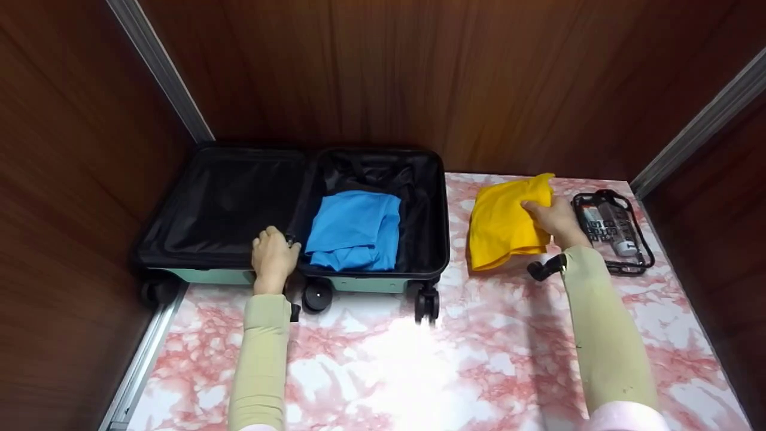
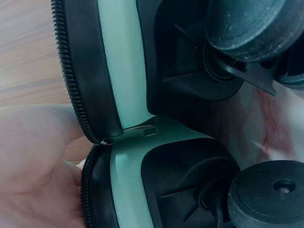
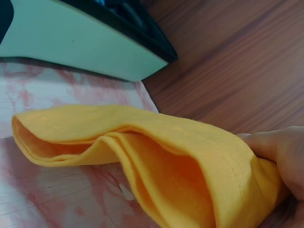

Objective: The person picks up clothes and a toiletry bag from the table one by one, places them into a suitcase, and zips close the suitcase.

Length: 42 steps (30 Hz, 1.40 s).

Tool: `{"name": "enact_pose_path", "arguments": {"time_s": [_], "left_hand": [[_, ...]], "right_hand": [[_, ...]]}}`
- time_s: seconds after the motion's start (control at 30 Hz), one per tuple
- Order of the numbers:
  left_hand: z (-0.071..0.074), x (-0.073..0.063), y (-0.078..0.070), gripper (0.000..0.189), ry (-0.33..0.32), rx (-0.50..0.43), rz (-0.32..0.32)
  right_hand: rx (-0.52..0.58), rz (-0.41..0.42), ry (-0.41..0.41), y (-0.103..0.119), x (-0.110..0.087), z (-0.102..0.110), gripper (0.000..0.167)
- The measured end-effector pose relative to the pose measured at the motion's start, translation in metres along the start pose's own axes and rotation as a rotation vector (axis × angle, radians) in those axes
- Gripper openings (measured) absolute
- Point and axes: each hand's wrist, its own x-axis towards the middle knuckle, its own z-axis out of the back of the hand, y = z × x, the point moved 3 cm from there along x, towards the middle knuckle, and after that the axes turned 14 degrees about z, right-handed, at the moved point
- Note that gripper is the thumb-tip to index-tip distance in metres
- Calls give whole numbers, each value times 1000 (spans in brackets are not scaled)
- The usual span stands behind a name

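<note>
Because its two halves are spread open, the suitcase [image 1: 227,209] shows both dark insides upward on the marbled surface [image 1: 497,359]. Right of it, the yellow cloth [image 1: 502,227] droops, since the right hand [image 1: 561,218] pinches only its right side. A folded blue cloth [image 1: 353,227] lies in the right half; a clear pouch [image 1: 613,230] sits far right. Well apart from the other, the left hand [image 1: 275,257] touches the near rim where the halves meet, perhaps steadying it; whether it grips, I cannot tell.

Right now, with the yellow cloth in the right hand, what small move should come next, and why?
I'd probably carry the yellow cloth leftward over the suitcase's right half: the right hand grips it, that half lies open, and the folded blue cloth is inside, with bare lining showing beside it.
</note>
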Motion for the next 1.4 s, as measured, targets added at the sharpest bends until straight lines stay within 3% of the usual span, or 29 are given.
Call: {"name": "enact_pose_path", "arguments": {"time_s": [0.5,0.8,1.4], "left_hand": [[-1,2,1,55,-13,13,-6],[0,2,0,55,0,10,6],[0,2,0,56,-3,18,11]], "right_hand": [[3,77,-29,15,4,0,54],[44,69,-10,26,2,1,60],[22,158,-48,50,6,4,51]]}}
